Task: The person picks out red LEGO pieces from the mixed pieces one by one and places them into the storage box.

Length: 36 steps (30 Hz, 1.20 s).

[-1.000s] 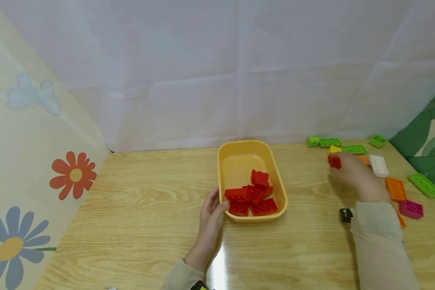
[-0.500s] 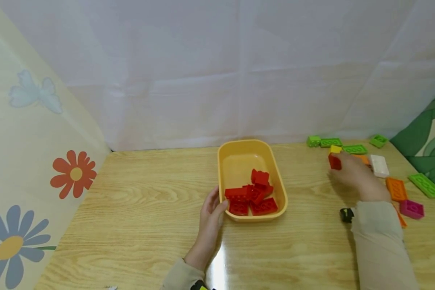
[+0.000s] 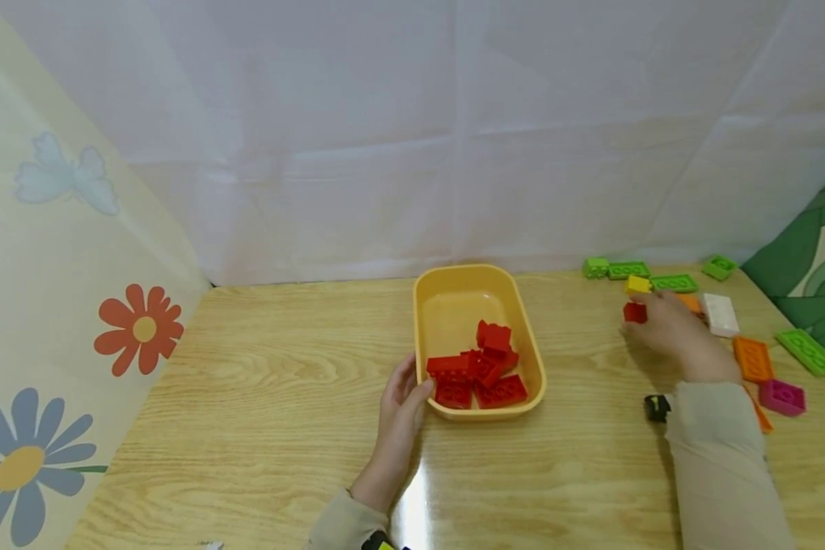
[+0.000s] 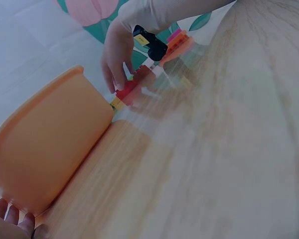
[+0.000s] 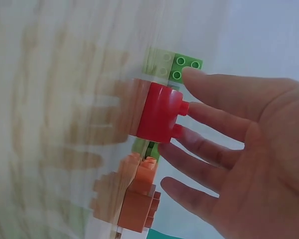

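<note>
In the head view, my left hand grips the near left corner of a yellow tub, its thumb at the rim. Several red building bricks lie inside the tub. On the right of the table, my right hand reaches over a red building brick. The right wrist view shows this red brick standing on the table, studs towards the hand. Its fingers are spread and loose, the tips close to the studs; whether they touch is unclear. A yellow brick sits just behind.
Around my right hand lie green bricks, a white brick, an orange brick, a magenta brick and a long green brick. A white cloth wall borders the table's back edge.
The red brick at my right hand now sits slightly lower and nearer, and more of the yellow brick shows behind it. My left hand and the tub stay in place.
</note>
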### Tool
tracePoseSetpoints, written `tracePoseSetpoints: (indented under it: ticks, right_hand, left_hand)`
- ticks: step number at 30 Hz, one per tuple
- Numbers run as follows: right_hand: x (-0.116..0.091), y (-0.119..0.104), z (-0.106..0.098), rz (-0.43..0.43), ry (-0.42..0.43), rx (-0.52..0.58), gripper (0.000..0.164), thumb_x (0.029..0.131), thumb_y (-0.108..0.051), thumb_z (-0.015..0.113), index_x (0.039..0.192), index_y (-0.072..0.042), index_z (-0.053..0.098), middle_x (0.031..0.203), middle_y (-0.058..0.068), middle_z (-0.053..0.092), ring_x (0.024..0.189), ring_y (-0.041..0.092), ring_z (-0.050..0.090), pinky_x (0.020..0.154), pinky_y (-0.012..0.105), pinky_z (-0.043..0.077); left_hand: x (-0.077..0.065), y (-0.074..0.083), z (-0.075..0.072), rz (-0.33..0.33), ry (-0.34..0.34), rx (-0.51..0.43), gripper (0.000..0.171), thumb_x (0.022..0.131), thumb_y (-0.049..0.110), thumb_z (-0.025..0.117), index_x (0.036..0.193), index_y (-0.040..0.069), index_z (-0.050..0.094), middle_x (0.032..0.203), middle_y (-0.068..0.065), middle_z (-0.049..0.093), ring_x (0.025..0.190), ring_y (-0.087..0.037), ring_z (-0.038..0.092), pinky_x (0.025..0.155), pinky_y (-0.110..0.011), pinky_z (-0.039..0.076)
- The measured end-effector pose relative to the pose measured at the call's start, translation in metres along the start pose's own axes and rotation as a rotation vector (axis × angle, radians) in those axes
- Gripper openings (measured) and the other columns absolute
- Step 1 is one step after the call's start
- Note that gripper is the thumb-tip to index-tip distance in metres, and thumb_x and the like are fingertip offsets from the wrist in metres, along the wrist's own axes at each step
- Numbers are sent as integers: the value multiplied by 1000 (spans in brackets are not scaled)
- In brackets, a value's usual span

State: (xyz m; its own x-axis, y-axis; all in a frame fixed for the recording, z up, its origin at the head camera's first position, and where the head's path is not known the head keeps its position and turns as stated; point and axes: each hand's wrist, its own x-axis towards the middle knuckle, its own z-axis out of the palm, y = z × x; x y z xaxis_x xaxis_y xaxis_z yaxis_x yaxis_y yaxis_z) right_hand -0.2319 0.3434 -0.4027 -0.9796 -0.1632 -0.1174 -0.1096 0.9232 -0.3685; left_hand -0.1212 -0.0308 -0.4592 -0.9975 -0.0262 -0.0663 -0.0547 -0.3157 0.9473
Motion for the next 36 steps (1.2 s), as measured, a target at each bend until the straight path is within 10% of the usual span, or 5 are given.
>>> tracePoseSetpoints:
  ticks: [36]
  right_hand:
    - [-2,-8,-3,37,-110,46,42,86,-3,52,122,18,44,114,43,54,94,46,53,78,60,48]
  left_hand:
    - [1,0,1,-9,15,3,57,89,16,58,141,6,38,149,-17,40,133,-24,38,114,-47,31]
